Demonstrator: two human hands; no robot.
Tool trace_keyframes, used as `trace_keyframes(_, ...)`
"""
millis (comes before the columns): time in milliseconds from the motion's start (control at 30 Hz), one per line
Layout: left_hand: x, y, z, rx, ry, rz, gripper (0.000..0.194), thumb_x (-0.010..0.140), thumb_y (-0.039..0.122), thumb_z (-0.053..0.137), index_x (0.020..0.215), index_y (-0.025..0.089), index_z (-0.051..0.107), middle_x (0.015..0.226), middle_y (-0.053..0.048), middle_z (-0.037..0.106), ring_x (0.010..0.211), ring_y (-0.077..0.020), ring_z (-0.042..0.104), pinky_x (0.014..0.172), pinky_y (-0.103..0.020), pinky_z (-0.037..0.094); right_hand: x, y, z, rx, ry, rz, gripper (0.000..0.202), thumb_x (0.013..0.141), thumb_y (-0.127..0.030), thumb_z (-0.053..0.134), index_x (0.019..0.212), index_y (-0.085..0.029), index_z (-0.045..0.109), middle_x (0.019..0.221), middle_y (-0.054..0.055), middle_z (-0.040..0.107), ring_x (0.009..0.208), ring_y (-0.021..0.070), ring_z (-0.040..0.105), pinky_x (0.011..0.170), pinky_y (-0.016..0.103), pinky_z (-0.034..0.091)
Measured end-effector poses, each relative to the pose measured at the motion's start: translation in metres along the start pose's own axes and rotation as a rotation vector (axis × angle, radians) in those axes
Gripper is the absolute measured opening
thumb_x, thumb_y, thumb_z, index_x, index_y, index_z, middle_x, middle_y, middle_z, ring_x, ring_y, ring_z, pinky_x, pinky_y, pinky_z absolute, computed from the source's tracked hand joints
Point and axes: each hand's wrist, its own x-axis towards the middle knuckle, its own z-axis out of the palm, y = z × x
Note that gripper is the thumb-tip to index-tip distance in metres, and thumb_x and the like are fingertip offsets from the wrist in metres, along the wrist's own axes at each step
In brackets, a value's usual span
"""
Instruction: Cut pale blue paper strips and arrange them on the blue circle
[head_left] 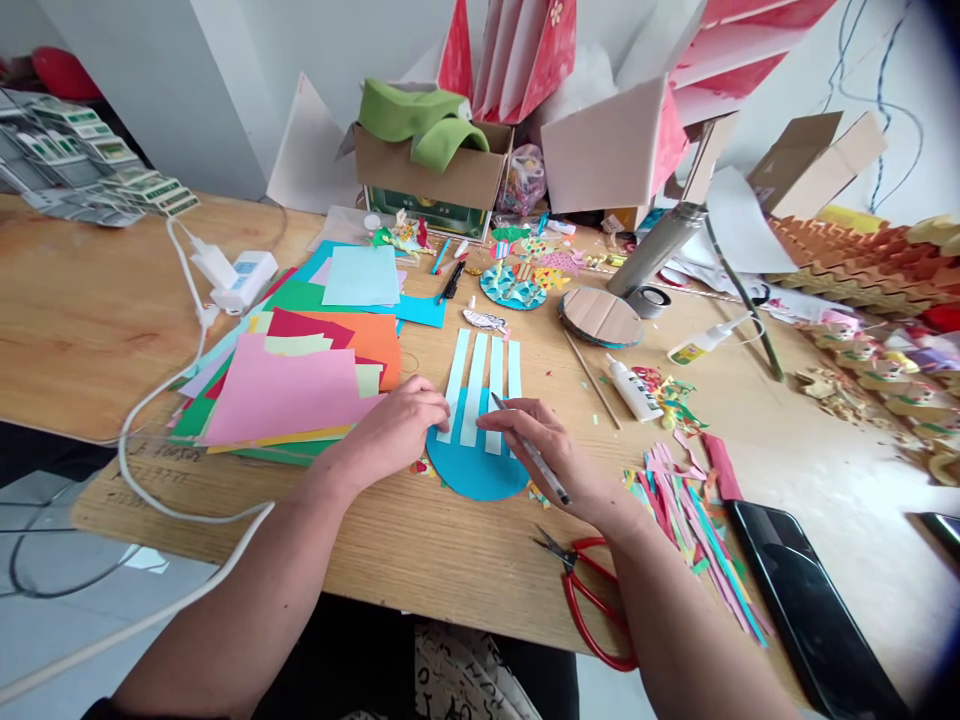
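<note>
A round blue paper piece point(478, 478) lies flat on the table in front of me. Several pale blue-green paper strips point(473, 385) lie side by side across it, their far ends reaching past its edge. At the left edge of the circle, my left hand point(405, 415) is closed, its fingertips on the leftmost strip. A pen point(541, 462) is held in my right hand point(559, 445), slanting over the strips at the circle's right. That hand's fingertips are close to the strips and cover part of them. Red-handled scissors point(592, 590) lie beside my right forearm.
Stacked coloured paper point(292, 390) lies left, near a white cable point(202, 515). To the right are a glue bottle point(634, 388), cut paper strips point(694, 520) and a phone point(806, 590). Behind stand a cardboard disc point(600, 316), a metal flask point(656, 250) and a cardboard box point(431, 175).
</note>
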Motion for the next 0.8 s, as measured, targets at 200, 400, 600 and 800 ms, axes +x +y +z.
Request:
trace_keyframes(200,0.000,0.002,-0.002,0.018,-0.021,-0.012,0.040,0.076,-0.008,0.043,0.080,0.019,0.071,0.089,-0.005,0.070,0.101,-0.0207,0.052,0.083,-0.032,0.049,0.003,0.000,0.010,-0.092,-0.060,-0.003,0.035,0.099,-0.018,0.036,0.124,-0.024,0.060,0.120,0.014,0.062,0.128,0.0313,0.047,0.098,0.055,0.043)
trace_keyframes(400,0.000,0.002,-0.002,0.022,-0.010,-0.014,0.040,0.078,-0.007,0.042,0.084,0.019,0.071,0.094,-0.005,0.072,0.101,-0.0206,0.053,0.081,-0.032,0.050,0.002,0.001,0.011,-0.106,-0.076,-0.002,0.035,0.099,-0.019,0.036,0.124,-0.026,0.059,0.121,0.014,0.061,0.129,0.0308,0.046,0.100,0.055,0.042)
trace_keyframes(600,0.000,0.002,-0.002,0.021,-0.022,-0.012,0.040,0.078,-0.008,0.041,0.082,0.018,0.072,0.098,-0.004,0.072,0.102,-0.0209,0.053,0.083,-0.033,0.050,0.001,0.002,0.012,-0.105,-0.068,-0.015,0.034,0.099,-0.018,0.037,0.124,-0.025,0.060,0.121,0.013,0.062,0.129,0.0303,0.047,0.100,0.054,0.042)
trace_keyframes(800,0.001,0.002,-0.001,0.013,-0.013,-0.007,0.035,0.079,-0.005,0.045,0.085,0.018,0.070,0.095,-0.004,0.072,0.103,-0.0210,0.053,0.087,-0.034,0.049,0.000,0.002,0.007,0.081,0.042,-0.009,0.032,0.100,-0.022,0.039,0.123,-0.025,0.060,0.120,0.010,0.065,0.125,0.0254,0.050,0.100,0.046,0.043)
